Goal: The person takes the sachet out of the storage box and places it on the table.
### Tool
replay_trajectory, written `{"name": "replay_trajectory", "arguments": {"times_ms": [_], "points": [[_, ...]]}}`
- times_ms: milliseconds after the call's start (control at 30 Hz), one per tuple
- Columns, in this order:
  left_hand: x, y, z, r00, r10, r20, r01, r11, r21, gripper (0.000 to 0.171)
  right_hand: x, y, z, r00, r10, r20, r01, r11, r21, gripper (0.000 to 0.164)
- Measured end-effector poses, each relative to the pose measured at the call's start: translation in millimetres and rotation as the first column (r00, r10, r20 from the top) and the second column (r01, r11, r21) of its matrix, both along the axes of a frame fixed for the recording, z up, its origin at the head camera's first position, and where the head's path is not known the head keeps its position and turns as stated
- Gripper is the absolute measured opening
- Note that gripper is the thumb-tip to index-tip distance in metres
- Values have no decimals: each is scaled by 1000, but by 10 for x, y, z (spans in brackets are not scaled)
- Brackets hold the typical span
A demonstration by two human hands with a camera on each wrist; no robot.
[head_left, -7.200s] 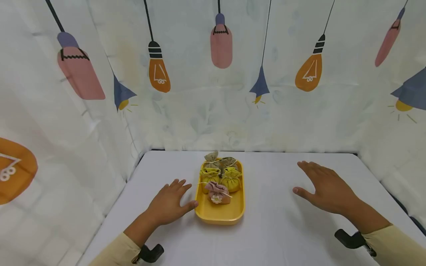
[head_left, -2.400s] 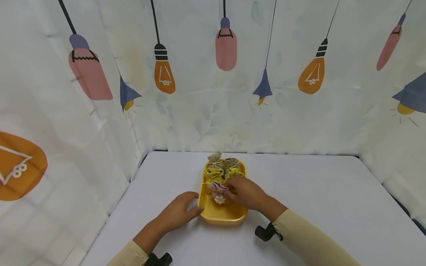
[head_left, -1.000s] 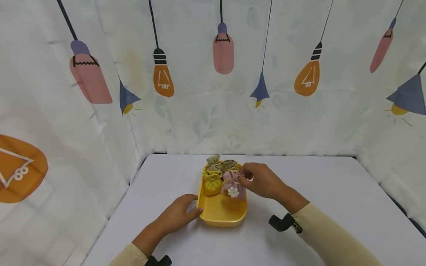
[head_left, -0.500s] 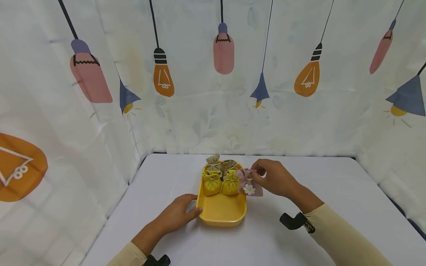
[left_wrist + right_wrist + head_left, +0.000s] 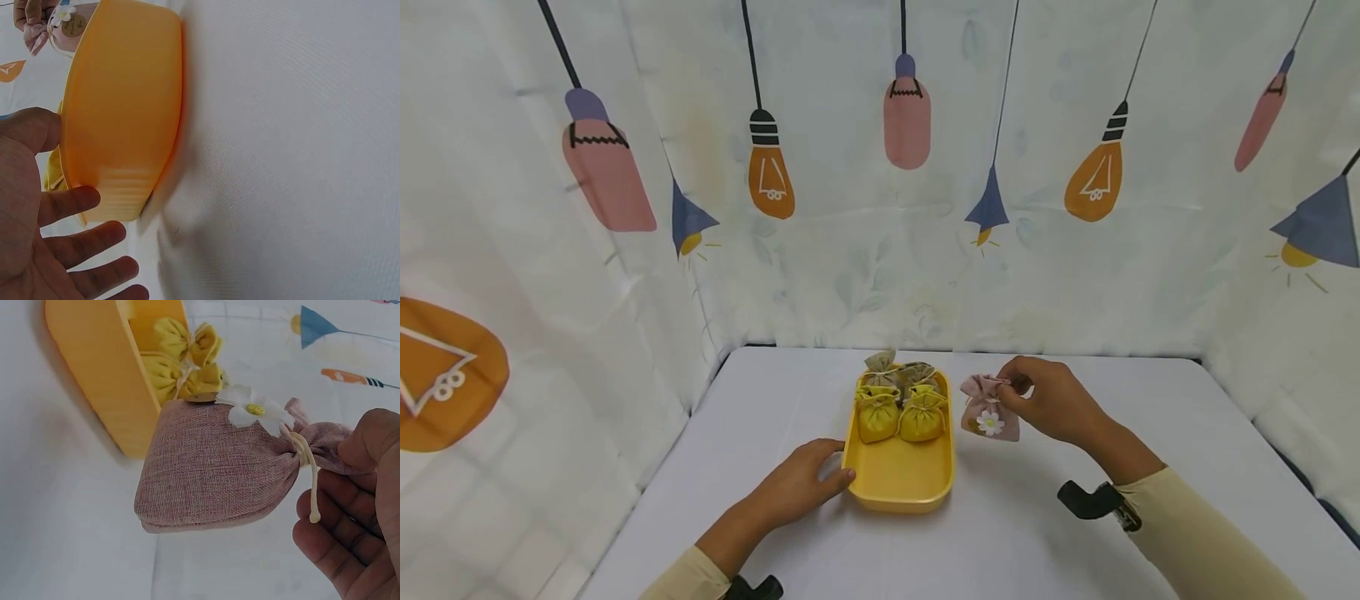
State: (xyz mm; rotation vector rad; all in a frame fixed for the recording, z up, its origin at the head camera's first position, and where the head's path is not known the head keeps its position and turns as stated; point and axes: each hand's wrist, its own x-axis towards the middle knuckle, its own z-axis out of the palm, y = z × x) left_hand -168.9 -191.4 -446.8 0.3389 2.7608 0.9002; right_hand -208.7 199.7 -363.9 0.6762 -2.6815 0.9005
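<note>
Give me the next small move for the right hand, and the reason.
Probably lower the pink pouch onto the white table: the right hand pinches it by its gathered neck, and it hangs above the table, past the right side of the yellow tray.

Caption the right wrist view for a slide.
Right hand pinches a pink drawstring pouch with a white flower by its ruffled top; yellow pouches sit in a yellow tray behind.

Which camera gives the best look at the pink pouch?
The right wrist view: the pink pouch fills much of the picture, so its weave, white flower and cord show clearly. The head view shows it small, its neck pinched by the right hand. The left wrist view shows it in a corner, partly behind the yellow tray.
</note>
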Motion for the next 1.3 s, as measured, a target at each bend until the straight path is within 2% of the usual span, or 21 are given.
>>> {"name": "replay_trajectory", "arguments": {"times_ms": [333, 567, 1300], "points": [[-10, -14, -61, 1000, 0, 3, 0, 1000, 1, 62, -21, 200, 19, 999, -47, 12, 47, 999, 27, 5], [-5, -18, -46, 1000, 8, 13, -8, 1000, -4, 62, -33, 352, 40, 997, -76, 3, 75, 996, 47, 4], [6, 7, -29, 1000, 16, 15, -16, 1000, -7, 63, -9, 835, 33, 982, -178, 70, 170, 980, 104, 14]]}}
